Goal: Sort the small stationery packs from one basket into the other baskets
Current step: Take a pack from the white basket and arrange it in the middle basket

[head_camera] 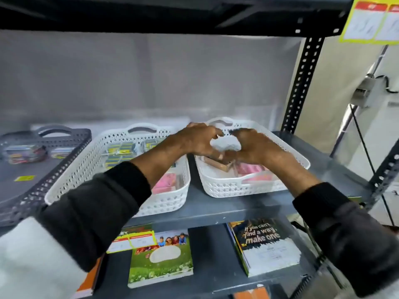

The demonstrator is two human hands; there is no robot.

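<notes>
Three baskets stand on a grey shelf. The right white basket holds pink packs and a brown pack. My left hand and my right hand curl over this basket, and their fingertips meet on the brown pack. The image is blurred there. The middle white basket holds yellow-green packs and a pink pack; my left forearm crosses over it. The dark grey basket at the left contains a few multicoloured packs.
A black perforated upright rises just right of the right basket. A dark shelf hangs overhead. Below, a lower shelf carries a green notebook and a black notebook. A yellow label lies in the grey basket.
</notes>
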